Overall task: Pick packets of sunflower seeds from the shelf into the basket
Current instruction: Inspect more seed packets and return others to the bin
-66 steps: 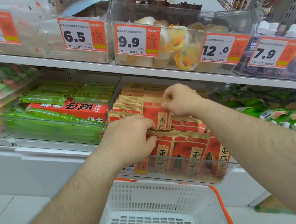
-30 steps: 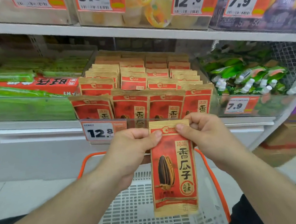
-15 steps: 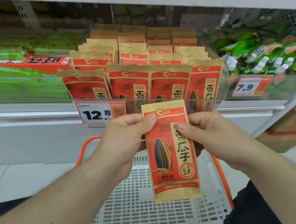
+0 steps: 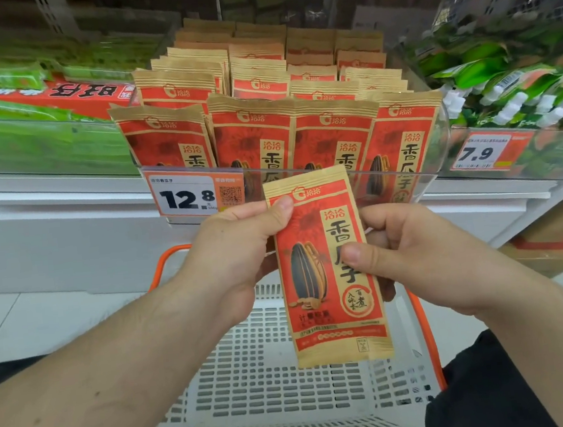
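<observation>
A red and kraft-brown paper packet of sunflower seeds [image 4: 326, 264] hangs upright between both hands, above the white perforated plastic basket with orange handles [image 4: 255, 388]. Its front carries a ringed logo with the characters 洽洽 at the top, a yellow panel reading 香瓜子, a drawing of a striped black seed and a round red seal; the small print along the bottom is too fine to read. The left hand [image 4: 232, 256] pinches the packet's upper left edge, thumb on the front and fingers curled behind; the right hand [image 4: 411, 252] grips the right edge lower down, thumb pressed on the yellow panel. Behind them, rows of matching red-and-brown seed packets [image 4: 263, 111] stand upright in a clear plastic shelf bin [image 4: 441, 177], whose front bears an orange and white price tag [image 4: 195, 194] marked 12.8. A second orange price tag [image 4: 487, 152] to the right reads 7.9, below green snack pouches with white caps [image 4: 502, 88]. To the left lie green wrapped bars [image 4: 18, 135] and a red box with white lettering [image 4: 66, 96]. The basket's floor lies bare below the packet. The white shelf base meets a pale tiled floor [image 4: 26, 327].
</observation>
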Action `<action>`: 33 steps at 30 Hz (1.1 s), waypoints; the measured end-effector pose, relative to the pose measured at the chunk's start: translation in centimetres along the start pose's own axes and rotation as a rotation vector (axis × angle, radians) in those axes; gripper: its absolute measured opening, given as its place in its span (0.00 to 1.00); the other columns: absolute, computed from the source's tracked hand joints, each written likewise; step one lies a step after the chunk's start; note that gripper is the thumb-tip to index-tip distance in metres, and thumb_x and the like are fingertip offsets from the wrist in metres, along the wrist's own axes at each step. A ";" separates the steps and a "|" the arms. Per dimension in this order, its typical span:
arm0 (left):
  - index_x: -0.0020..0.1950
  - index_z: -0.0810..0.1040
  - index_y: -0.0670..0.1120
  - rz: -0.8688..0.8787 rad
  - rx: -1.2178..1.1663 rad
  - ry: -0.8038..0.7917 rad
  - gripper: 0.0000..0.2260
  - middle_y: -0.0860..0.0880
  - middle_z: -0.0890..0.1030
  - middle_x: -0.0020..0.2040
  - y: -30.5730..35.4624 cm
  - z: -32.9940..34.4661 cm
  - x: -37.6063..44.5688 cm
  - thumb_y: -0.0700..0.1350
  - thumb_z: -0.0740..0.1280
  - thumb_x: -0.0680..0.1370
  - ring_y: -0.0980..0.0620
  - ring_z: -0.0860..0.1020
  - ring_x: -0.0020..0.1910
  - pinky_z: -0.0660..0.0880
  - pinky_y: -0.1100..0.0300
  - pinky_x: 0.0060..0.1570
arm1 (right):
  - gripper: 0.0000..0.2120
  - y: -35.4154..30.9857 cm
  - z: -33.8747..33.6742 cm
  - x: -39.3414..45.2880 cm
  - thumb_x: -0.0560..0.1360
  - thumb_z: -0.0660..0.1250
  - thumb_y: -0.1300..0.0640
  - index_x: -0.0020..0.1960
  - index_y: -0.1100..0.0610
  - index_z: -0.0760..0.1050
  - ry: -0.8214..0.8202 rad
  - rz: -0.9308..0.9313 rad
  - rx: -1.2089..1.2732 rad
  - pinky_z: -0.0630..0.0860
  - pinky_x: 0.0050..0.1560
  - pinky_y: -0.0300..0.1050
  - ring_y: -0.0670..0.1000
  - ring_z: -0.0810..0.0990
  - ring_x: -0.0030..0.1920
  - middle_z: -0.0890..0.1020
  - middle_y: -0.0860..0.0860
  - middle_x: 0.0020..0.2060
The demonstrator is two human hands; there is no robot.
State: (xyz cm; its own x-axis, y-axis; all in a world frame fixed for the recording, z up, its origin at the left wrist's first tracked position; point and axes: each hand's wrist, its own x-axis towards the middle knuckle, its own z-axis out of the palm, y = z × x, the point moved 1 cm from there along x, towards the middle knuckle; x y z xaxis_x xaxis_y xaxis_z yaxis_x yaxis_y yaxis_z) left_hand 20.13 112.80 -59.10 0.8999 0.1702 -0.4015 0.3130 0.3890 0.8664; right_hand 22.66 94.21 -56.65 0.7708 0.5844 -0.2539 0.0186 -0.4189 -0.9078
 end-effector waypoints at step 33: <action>0.52 0.76 0.44 -0.046 0.287 -0.417 0.16 0.42 0.83 0.44 -2.4 0.7 0.1 0.50 0.72 0.68 0.47 0.81 0.45 0.77 0.48 0.50 | 0.14 0.4 1.6 1.2 0.81 0.62 0.53 0.39 0.55 0.79 0.303 -0.103 -0.050 0.76 0.29 0.43 0.52 0.79 0.27 0.80 0.54 0.28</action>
State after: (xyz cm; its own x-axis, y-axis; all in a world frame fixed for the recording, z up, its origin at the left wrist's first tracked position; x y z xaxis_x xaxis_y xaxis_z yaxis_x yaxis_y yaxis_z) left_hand 19.73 111.24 -61.02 0.9097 -0.2399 -0.3389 0.3729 0.1130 0.9209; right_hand 22.58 95.82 -57.87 0.9178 0.3947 -0.0438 0.1318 -0.4067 -0.9040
